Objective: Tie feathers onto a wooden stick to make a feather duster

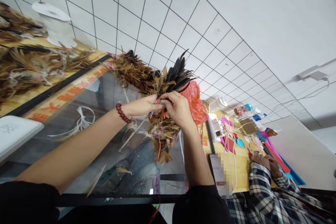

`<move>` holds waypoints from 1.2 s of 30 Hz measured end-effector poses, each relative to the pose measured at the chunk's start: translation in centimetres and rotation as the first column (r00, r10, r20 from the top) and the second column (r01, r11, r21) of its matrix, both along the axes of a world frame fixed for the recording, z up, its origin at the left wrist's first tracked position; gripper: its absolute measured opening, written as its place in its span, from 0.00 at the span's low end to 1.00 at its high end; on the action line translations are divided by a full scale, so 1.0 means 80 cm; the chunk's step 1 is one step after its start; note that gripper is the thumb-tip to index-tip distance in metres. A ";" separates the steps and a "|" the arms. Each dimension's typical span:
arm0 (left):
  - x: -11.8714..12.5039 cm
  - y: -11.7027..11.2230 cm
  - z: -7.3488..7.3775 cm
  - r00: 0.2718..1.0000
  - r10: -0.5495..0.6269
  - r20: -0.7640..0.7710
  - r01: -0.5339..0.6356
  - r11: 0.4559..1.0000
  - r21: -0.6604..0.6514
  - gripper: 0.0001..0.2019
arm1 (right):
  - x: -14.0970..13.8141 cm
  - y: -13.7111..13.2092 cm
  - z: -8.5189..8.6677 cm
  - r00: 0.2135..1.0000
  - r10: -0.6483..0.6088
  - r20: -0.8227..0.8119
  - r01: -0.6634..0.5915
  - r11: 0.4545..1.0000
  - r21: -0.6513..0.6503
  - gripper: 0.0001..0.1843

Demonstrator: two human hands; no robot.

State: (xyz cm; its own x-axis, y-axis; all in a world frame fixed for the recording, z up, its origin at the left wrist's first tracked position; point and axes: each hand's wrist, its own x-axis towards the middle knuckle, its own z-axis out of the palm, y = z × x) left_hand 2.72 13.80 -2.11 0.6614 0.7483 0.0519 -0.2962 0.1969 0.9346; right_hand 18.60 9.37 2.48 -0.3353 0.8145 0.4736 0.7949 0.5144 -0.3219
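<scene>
A long garland of brown and black feathers (133, 71) lies across a glass-topped table (105, 161). My left hand (143, 106), with a dark red bead bracelet (123, 113) on the wrist, is closed on the garland's middle. Just right of it, my right hand (177, 108) pinches the red string (159, 147) at the same spot, fingertips close together. Below the hands the string hangs down over the table's front edge. Glossy black feathers (178, 73) fan out above my fingers, and shorter brown feathers (165, 133) hang below them. The exact grip is partly hidden.
A digital scale (18, 134) stands at left, near white ties (83, 119). More feather strands (39, 66) lie behind it. A red plastic bag (195, 103), power strip (216, 127) and phone (217, 171) are at right. Beyond them are another person's hands (265, 162).
</scene>
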 end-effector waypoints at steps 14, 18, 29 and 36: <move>0.006 -0.002 -0.003 0.976 0.195 -0.098 -0.184 0.976 0.114 0.15 | -0.005 -0.012 -0.031 0.778 -0.310 -0.546 0.211 0.948 -0.238 0.17; 0.011 -0.011 0.002 0.971 0.215 -0.100 -0.202 0.971 0.129 0.17 | -0.014 -0.007 -0.042 0.725 -0.339 -0.600 0.204 0.937 -0.282 0.19; -0.026 0.018 0.025 0.990 0.140 -0.008 -0.139 0.966 -0.219 0.06 | 0.076 -0.038 -0.071 0.858 -0.507 -0.080 0.450 0.818 -0.360 0.05; -0.030 0.019 0.027 0.987 0.155 0.033 -0.142 0.959 -0.246 0.05 | 0.025 -0.039 -0.118 0.898 0.034 0.438 0.105 0.951 -0.290 0.15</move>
State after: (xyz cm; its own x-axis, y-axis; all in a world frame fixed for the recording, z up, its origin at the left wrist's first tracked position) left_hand 0.35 15.33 0.06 0.5434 0.8320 -0.1117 -0.3858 0.3657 0.8470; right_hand 20.59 6.25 -6.96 -0.4176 0.9084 0.0201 0.9054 0.4179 -0.0749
